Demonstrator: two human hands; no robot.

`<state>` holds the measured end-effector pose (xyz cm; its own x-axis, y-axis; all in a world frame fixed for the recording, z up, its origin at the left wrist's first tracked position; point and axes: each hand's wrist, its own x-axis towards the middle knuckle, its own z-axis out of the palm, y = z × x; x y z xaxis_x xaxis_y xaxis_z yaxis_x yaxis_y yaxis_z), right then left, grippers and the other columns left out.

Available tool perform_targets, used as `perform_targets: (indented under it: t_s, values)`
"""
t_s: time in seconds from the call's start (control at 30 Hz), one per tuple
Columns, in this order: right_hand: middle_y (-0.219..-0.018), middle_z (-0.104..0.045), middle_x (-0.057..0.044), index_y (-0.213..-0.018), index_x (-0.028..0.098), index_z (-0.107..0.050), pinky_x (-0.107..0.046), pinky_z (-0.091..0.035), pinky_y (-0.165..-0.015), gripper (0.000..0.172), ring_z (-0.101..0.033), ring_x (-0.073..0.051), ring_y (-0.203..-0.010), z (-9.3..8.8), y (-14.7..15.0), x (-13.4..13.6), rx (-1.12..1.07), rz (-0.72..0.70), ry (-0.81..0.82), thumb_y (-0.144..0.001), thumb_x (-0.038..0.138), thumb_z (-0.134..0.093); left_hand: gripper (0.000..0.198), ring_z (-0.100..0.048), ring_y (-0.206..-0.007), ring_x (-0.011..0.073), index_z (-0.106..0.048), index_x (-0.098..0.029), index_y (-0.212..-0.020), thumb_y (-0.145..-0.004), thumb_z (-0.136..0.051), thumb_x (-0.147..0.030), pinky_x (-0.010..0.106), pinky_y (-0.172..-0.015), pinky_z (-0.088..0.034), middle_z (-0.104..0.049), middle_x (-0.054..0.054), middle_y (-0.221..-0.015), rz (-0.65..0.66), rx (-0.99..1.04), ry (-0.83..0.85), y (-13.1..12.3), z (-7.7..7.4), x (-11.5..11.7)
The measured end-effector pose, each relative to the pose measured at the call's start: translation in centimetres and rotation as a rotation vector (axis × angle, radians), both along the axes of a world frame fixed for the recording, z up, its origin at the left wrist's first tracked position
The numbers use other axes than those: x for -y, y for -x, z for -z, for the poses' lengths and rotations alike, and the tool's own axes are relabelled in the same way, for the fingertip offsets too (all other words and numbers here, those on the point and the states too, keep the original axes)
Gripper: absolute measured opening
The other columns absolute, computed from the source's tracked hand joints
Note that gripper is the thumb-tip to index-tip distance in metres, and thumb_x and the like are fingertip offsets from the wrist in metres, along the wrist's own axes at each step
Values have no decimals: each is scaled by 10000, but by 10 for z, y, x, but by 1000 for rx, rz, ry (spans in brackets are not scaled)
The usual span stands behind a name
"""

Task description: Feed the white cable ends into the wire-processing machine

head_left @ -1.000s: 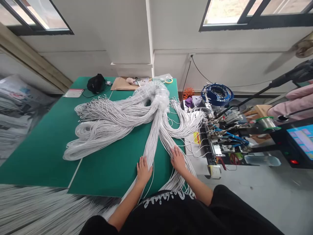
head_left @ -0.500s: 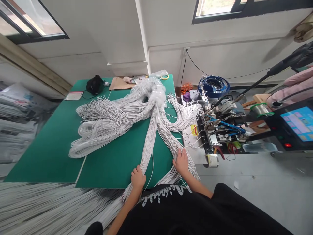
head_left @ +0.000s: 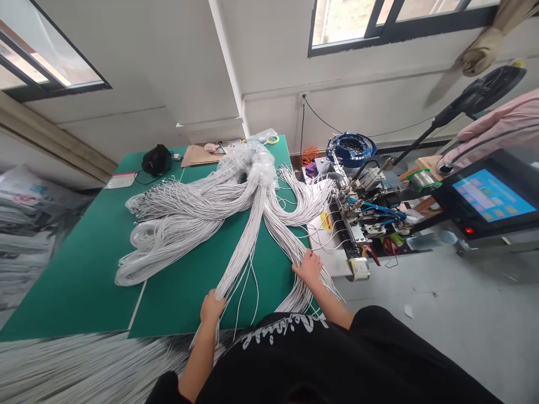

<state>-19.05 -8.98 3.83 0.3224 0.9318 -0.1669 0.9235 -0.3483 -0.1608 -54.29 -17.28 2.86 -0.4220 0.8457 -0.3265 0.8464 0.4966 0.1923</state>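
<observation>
Long bundles of white cables (head_left: 244, 247) fan out over the green table from a knot wrapped in clear plastic (head_left: 261, 168). My left hand (head_left: 212, 306) is closed around the middle bundle near the table's front edge, and a few loose strands hang beside it. On the right-hand bundle (head_left: 286, 233) lies my right hand (head_left: 309, 267), fingers spread over the strands. More bundles (head_left: 181, 202) stretch to the left, with metal tips at their ends. A shorter bundle (head_left: 309, 202) curves right towards the machine.
Right of the green table (head_left: 96, 269) stands a machine with a blue bowl (head_left: 351, 147), a wire spool (head_left: 423, 179) and a lit screen (head_left: 492, 193). A black bag (head_left: 157, 160) and brown paper (head_left: 200, 155) lie at the back. More cables (head_left: 84, 365) lie below the front edge.
My left hand has moved left with the middle bundle, and several strands have separated from it. My right hand stays on the right-hand bundle. The view has shifted a little.
</observation>
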Motion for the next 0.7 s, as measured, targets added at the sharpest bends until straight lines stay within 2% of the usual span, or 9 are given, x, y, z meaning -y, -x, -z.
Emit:
perform_targets:
  t_s: [0.1,0.17,0.23,0.3,0.37,0.43,0.57,0.7]
  values:
    - [-1204,-524,-268,-1394,-9,-358,-439,-331,-921,937,-471,-378,-1114,1,4,-10,10,-33,63,-666,486,-680,384,-645,-935,234,-584,-141,-1130,-751,-595,-200,286,-804,-474,-681,89,-993,14,27,-28,1,5,0]
    - [-1189,-535,-263,-1382,-10,-366,-423,-324,-928,933,-481,-368,-1110,2,7,-13,18,-49,87,-638,436,-711,471,-597,-1061,278,-568,-130,-1188,-731,-626,-229,336,-888,-459,-653,126,-1091,13,16,-50,-3,8,0]
    - [-1174,-545,-257,-1364,-10,-382,-403,-319,-933,880,-492,-353,-1109,3,10,-14,25,-45,91,-644,373,-713,501,-527,-1171,298,-525,-117,-1258,-776,-567,-249,388,-977,-416,-592,157,-1212,3,7,-127,-9,7,1]
    - [-1140,-560,-246,-1321,-7,-423,-387,-320,-928,780,-509,-336,-1095,2,13,-14,28,-32,86,-675,334,-696,444,-495,-1205,289,-541,-127,-1238,-814,-474,-242,403,-1022,-387,-560,150,-1248,11,77,-287,-16,2,-2]
    - [-1103,-571,-230,-1240,11,-490,-378,-329,-910,656,-524,-324,-1070,0,13,-14,35,-17,84,-697,320,-690,368,-520,-1162,275,-614,-155,-1121,-813,-437,-252,388,-1000,-415,-577,125,-1195,48,263,-454,-21,-6,-7]
    - [-1106,-562,-221,-1144,51,-546,-378,-335,-896,557,-516,-325,-1075,-2,10,-15,45,-2,82,-692,330,-711,312,-550,-1106,264,-659,-179,-996,-803,-439,-286,369,-943,-457,-586,109,-1157,57,477,-532,-21,-14,-15]
    - [-1128,-535,-209,-1050,99,-565,-380,-340,-882,470,-497,-330,-1099,-4,0,-15,60,10,63,-674,322,-737,308,-598,-1012,250,-658,-187,-962,-811,-437,-340,366,-859,-497,-608,107,-1130,-33,667,-527,-12,-21,-34]
    - [-1002,-569,-164,-1024,113,-549,-345,-374,-796,364,-571,-291,-962,1,-2,-11,47,21,64,-696,186,-688,337,-634,-942,247,-651,-176,-982,-816,-451,-391,370,-820,-514,-652,111,-1075,-87,796,-465,-11,-14,-56]
